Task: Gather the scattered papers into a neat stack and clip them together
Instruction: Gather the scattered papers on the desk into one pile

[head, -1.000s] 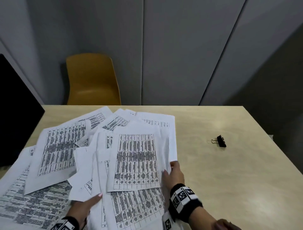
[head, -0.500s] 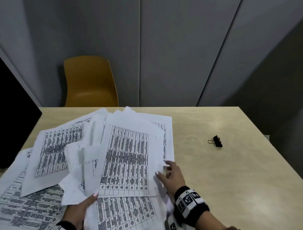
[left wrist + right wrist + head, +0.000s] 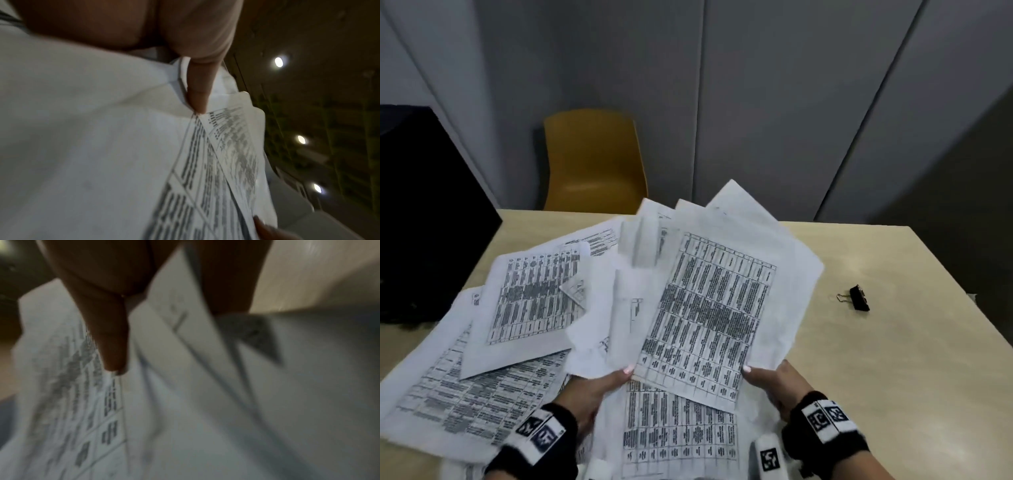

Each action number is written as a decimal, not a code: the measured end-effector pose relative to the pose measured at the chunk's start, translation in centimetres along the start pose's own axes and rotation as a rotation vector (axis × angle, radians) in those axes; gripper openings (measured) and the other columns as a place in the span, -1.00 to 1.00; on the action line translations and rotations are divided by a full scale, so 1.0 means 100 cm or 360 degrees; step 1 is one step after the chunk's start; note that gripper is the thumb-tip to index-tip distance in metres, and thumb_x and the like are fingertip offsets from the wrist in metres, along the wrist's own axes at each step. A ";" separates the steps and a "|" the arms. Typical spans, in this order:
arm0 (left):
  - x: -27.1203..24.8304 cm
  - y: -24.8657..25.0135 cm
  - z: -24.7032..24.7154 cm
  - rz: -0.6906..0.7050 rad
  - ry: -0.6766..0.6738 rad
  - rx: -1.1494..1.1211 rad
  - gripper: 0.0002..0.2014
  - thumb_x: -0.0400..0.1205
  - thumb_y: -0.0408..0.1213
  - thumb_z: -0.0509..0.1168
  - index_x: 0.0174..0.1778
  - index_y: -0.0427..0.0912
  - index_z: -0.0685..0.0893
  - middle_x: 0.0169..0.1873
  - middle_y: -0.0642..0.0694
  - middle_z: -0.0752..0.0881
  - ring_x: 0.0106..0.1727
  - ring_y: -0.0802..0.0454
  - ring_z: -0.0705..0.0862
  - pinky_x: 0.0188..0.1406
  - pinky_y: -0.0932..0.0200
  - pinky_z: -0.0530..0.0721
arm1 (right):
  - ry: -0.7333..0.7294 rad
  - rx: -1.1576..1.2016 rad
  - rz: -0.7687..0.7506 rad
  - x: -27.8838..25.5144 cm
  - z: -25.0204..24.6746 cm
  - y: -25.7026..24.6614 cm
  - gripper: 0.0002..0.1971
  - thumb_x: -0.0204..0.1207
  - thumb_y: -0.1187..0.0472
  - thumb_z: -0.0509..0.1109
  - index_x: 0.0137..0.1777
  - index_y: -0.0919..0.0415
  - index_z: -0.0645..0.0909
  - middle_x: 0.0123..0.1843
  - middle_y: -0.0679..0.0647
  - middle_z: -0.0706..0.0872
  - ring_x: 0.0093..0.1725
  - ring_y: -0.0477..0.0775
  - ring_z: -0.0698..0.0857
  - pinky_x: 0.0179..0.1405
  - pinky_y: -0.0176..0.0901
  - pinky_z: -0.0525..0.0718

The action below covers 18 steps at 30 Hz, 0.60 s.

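Note:
Both hands hold a loose bundle of printed papers (image 3: 709, 308) tilted up off the table, sheets fanned at different angles. My left hand (image 3: 599, 387) pinches the bundle's near left edge, thumb on top; in the left wrist view a thumb (image 3: 197, 87) presses on the papers (image 3: 216, 162). My right hand (image 3: 774, 380) pinches the near right edge; the right wrist view shows a blurred thumb (image 3: 111, 340) on the sheets (image 3: 205, 402). More papers (image 3: 527, 301) lie scattered on the table's left side. A black binder clip (image 3: 858, 298) lies alone to the right.
The table (image 3: 893, 359) is light wood, bare around the clip. A yellow chair (image 3: 592, 161) stands behind its far edge. A black object (image 3: 424, 212) sits at the table's left edge. Grey wall panels rise behind.
The bundle has been lifted from flat on the table to tilted up in both hands. My right hand went from resting on the sheets' edge to pinching it. The view shifted.

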<state>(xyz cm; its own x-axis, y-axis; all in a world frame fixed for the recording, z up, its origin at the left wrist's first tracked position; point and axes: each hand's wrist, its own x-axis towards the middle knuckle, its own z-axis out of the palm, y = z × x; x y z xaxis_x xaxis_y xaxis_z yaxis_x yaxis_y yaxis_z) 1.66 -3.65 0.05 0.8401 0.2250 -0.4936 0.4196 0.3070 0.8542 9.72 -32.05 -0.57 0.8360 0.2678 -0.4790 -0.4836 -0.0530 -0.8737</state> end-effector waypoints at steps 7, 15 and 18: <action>0.025 0.002 -0.022 0.0346 0.0546 0.0538 -0.59 0.51 -0.34 0.42 0.29 -0.20 0.59 0.11 -0.30 0.69 0.18 -0.24 0.64 0.25 -0.10 0.55 | 0.0426 -0.0135 0.0288 0.002 -0.021 0.025 -0.87 0.42 0.33 0.44 -0.27 0.33 0.54 -0.34 0.24 0.63 -0.24 0.26 0.67 -0.02 0.19 0.63; 0.033 -0.005 -0.072 -0.0436 0.0291 0.2268 -0.27 0.64 0.25 -0.14 0.63 0.01 -0.25 0.64 -0.16 -0.34 0.65 -0.27 -0.27 0.57 -0.40 -0.08 | 0.0519 -0.0133 0.0518 -0.003 -0.018 0.026 -0.38 0.31 0.17 0.55 0.16 0.71 0.51 0.27 0.70 0.47 0.21 0.78 0.47 0.30 0.51 0.38; 0.016 -0.016 -0.051 -0.0299 0.0108 0.2390 -0.29 0.65 0.23 -0.14 0.63 0.04 -0.25 0.63 -0.11 -0.37 0.65 -0.22 -0.30 0.59 -0.31 -0.19 | 0.0549 -0.0146 0.0510 0.000 -0.021 0.022 -0.52 0.05 0.12 0.63 -0.22 0.51 0.59 -0.33 0.33 0.49 -0.41 0.19 0.43 -0.20 0.06 0.15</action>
<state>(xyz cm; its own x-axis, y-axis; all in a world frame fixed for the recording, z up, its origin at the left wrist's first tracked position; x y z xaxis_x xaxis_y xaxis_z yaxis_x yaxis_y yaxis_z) 0.61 0.96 -2.96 0.7365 0.3448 -0.5820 0.5021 -0.8552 0.1286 9.18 -34.15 -2.60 0.6930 -0.1097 -0.7125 -0.7194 -0.1694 -0.6737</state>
